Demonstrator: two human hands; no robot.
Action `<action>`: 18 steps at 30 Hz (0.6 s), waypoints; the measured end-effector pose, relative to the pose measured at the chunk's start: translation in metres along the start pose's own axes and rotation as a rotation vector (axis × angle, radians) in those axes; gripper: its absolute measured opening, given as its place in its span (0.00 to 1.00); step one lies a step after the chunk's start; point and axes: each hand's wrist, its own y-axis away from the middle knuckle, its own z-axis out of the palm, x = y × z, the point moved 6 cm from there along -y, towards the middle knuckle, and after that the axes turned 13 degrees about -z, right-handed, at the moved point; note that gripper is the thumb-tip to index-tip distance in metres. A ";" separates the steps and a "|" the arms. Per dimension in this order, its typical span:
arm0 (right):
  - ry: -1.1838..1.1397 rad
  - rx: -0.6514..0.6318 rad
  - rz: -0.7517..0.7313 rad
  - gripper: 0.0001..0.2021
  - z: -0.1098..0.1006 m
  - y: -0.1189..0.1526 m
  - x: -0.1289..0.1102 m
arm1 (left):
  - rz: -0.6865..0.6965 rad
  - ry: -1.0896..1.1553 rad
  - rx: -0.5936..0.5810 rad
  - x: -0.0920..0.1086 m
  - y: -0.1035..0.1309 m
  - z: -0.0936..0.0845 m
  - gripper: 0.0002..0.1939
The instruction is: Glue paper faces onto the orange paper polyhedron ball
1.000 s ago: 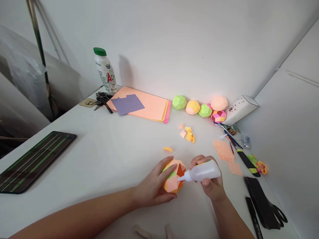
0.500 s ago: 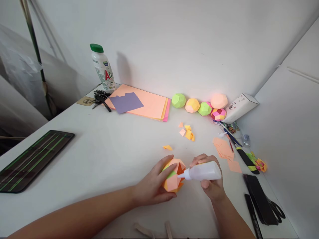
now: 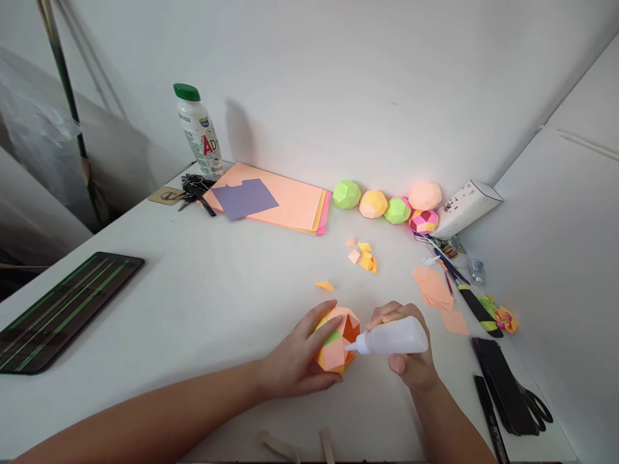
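My left hand [image 3: 304,357] is wrapped round a faceted paper ball [image 3: 334,356] in peach, green and orange, holding it just over the table. On its right side the ball has an opening with an orange inside. In my right hand [image 3: 411,361] is a white glue bottle [image 3: 397,336], lying nearly level with its nozzle [image 3: 353,347] at the edge of that opening. Whether the tip touches the paper I cannot tell. Beyond the ball lie a small folded orange piece [image 3: 324,285] and several peach and orange folded pieces [image 3: 366,260].
Finished paper balls [image 3: 373,204] line the wall beside a white box [image 3: 469,207]. Coloured paper sheets [image 3: 294,203], keys [image 3: 196,188] and a white bottle [image 3: 200,138] stand back left. A dark tablet [image 3: 72,309] lies left; peach paper squares [image 3: 432,288], a cutter [image 3: 478,310] and scissors [image 3: 534,403] lie right.
The glue bottle has shifted slightly down, its nozzle moving a little lower along the opening's edge. My left hand and the paper ball have barely moved.
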 end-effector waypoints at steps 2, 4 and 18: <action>0.027 0.013 -0.004 0.19 -0.002 0.000 0.001 | 0.008 0.008 0.005 0.000 0.000 0.000 0.46; 0.045 0.023 -0.003 0.19 -0.003 0.001 0.002 | 0.015 0.013 0.007 0.000 0.000 0.000 0.45; -0.054 -0.021 0.009 0.18 0.003 0.000 -0.001 | 0.019 0.021 0.006 0.000 0.001 0.000 0.44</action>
